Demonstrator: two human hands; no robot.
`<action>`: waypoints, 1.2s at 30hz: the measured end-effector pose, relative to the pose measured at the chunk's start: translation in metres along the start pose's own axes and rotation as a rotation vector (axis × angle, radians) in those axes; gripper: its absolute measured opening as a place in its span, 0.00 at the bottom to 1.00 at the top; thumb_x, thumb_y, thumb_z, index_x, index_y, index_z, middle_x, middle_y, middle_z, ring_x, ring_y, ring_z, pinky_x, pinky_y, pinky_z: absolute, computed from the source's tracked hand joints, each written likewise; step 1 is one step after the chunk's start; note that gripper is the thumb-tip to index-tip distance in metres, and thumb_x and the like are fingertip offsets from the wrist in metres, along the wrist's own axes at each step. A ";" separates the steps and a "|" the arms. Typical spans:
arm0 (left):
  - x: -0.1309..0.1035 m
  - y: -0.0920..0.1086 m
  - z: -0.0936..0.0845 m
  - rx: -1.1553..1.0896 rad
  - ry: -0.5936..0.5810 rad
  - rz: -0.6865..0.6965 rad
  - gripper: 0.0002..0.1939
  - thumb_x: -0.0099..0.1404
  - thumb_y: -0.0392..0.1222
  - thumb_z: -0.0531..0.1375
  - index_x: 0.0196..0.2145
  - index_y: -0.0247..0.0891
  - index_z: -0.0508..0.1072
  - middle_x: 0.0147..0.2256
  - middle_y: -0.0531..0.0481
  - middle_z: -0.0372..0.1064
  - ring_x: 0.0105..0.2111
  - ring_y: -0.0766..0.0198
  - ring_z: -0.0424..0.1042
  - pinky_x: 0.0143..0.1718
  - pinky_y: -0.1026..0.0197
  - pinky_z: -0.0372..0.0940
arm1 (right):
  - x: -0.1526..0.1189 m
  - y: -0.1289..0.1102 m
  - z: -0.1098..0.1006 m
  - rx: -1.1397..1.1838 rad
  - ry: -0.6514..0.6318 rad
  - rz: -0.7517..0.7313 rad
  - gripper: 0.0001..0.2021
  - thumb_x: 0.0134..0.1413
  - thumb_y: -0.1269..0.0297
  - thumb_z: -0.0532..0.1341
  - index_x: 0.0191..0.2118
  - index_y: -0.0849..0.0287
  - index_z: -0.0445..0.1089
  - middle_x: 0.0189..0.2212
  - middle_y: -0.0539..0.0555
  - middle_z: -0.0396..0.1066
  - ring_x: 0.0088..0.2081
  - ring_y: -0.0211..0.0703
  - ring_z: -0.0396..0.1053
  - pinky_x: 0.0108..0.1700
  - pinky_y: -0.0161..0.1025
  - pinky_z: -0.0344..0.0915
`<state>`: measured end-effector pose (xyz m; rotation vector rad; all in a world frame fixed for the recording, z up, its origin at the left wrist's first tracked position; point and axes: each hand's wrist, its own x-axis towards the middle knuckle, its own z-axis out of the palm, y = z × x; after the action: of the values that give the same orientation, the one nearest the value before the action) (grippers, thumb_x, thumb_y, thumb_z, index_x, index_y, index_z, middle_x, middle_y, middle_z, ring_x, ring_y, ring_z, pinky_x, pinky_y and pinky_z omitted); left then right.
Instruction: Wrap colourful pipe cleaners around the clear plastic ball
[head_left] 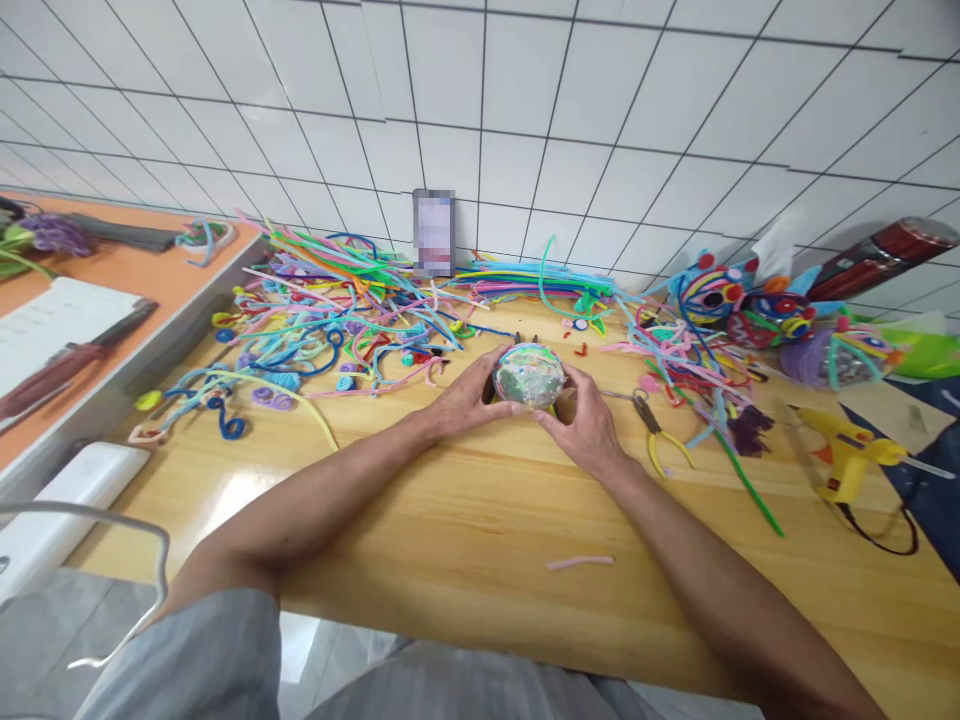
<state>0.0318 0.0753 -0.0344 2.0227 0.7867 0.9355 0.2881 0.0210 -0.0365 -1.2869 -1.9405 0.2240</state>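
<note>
Between my two hands is a round, clear-looking container (531,376) with colourful bits showing through it, held just above the wooden table. My left hand (480,392) wraps its left side, the thumb along the near edge. On the opposite side my right hand (583,415) grips it, thumb at the front and fingers curled behind. Parts of the fingers are hidden by the container. To the right of my right hand lie pliers (658,432) with yellow handles. A short pink pipe cleaner piece (580,563) rests nearer to me.
Tangled pipe cleaners (300,330) cover the table's back left, with more at the right (697,365). A phone (434,232) leans on the tiled wall. At right are a yellow glue gun (847,450), decorated crafts (709,290) and a red flask (885,258). A white power strip (75,510) lies left.
</note>
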 end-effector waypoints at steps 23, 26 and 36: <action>0.000 0.009 -0.001 0.001 -0.007 -0.018 0.53 0.65 0.68 0.68 0.76 0.39 0.54 0.73 0.31 0.59 0.73 0.37 0.61 0.74 0.35 0.57 | -0.004 0.001 0.002 0.014 0.024 0.087 0.41 0.60 0.41 0.70 0.69 0.59 0.60 0.59 0.68 0.74 0.56 0.61 0.76 0.57 0.60 0.76; 0.001 0.010 -0.001 -0.001 -0.009 -0.033 0.54 0.65 0.70 0.67 0.76 0.40 0.54 0.74 0.32 0.57 0.73 0.38 0.60 0.75 0.37 0.56 | -0.004 0.001 0.002 -0.012 0.022 0.080 0.41 0.60 0.40 0.69 0.70 0.59 0.60 0.59 0.68 0.74 0.55 0.61 0.77 0.56 0.59 0.77; 0.003 0.013 -0.001 -0.052 -0.012 -0.059 0.52 0.64 0.64 0.71 0.76 0.42 0.55 0.73 0.33 0.59 0.73 0.37 0.61 0.74 0.35 0.56 | -0.006 0.003 0.003 -0.040 0.025 0.035 0.41 0.63 0.43 0.68 0.72 0.60 0.58 0.61 0.70 0.73 0.58 0.62 0.76 0.56 0.59 0.77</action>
<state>0.0349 0.0710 -0.0224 1.9489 0.8029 0.9006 0.2899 0.0183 -0.0431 -1.3443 -1.9116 0.1859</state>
